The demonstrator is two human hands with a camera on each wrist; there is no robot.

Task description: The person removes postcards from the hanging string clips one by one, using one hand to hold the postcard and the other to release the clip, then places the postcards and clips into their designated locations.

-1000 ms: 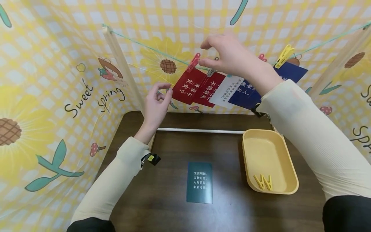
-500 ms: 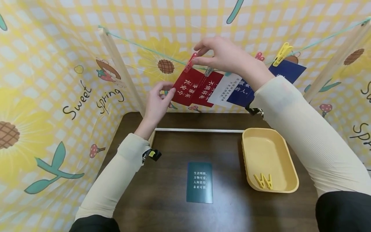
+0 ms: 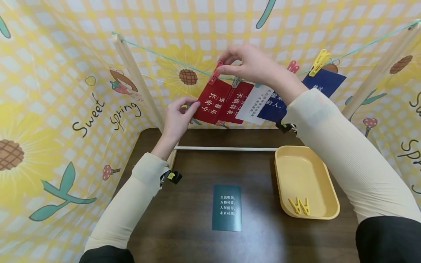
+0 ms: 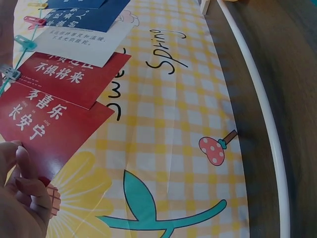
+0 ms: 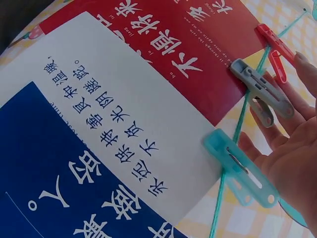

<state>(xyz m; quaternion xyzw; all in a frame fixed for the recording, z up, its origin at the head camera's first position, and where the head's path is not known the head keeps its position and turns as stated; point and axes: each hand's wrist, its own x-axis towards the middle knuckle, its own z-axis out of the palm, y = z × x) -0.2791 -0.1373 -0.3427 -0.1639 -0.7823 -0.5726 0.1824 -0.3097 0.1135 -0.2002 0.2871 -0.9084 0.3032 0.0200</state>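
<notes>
My left hand [image 3: 177, 117] pinches the lower left edge of a red card [image 3: 207, 106] between thumb and fingers. This card hangs leftmost on a green string [image 3: 177, 58], under a red clothespin [image 3: 214, 75]. At the clothespin's upper end, my right hand [image 3: 253, 65] pinches its handles with thumb and index finger. Another red card [image 4: 74, 74] overlaps it, held by a grey clothespin [image 5: 265, 89]. A white card [image 5: 114, 114] hangs from a teal clothespin [image 5: 237, 163], then two blue cards [image 4: 89, 19] follow. My right hand and forearm partly hide the string and the blue cards.
A teal card [image 3: 227, 208] lies on the dark table [image 3: 184, 226]. At right stands a yellow basket [image 3: 306, 171] with yellow clothespins [image 3: 299, 206] in it. Wooden posts [image 3: 138, 80] hold the string, and a white rod [image 3: 227, 148] crosses the table behind.
My right hand has come down and left from just above the red clothespin and now pinches it. My left hand, earlier beside the red card, now pinches its edge.
</notes>
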